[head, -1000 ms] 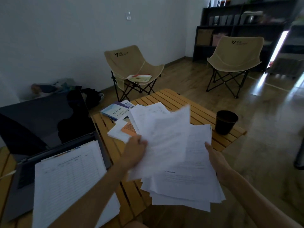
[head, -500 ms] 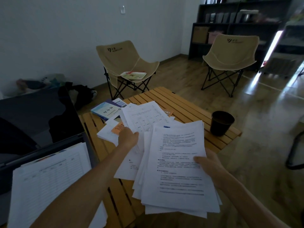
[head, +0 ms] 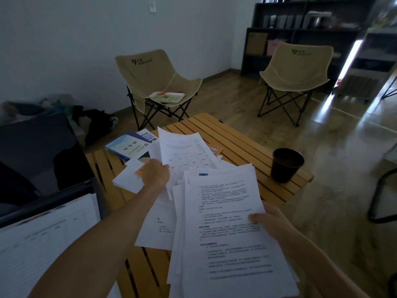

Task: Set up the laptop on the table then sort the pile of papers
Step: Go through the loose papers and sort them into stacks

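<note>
The open laptop (head: 40,155) stands at the left of the slatted wooden table (head: 242,147), its screen dark, with a stack of printed forms (head: 47,239) lying over its keyboard. My right hand (head: 270,222) grips a thick stack of text pages (head: 227,237) over the table's near edge, thumb on top. My left hand (head: 155,174) reaches forward and pinches a sheet printed with a table (head: 184,152), its far end raised above the loose pile of papers (head: 154,224) on the table.
Blue booklets (head: 129,146) and a small white stack (head: 129,179) with an orange slip lie beyond my left hand. A black cup (head: 286,164) stands near the table's right edge. Two beige folding chairs (head: 159,82) (head: 296,69) and dark shelves (head: 300,31) stand behind.
My left hand carried a sheet forward away from the held stack and now holds the table-printed sheet at the pile. My right hand's stack has dropped lower and flatter.
</note>
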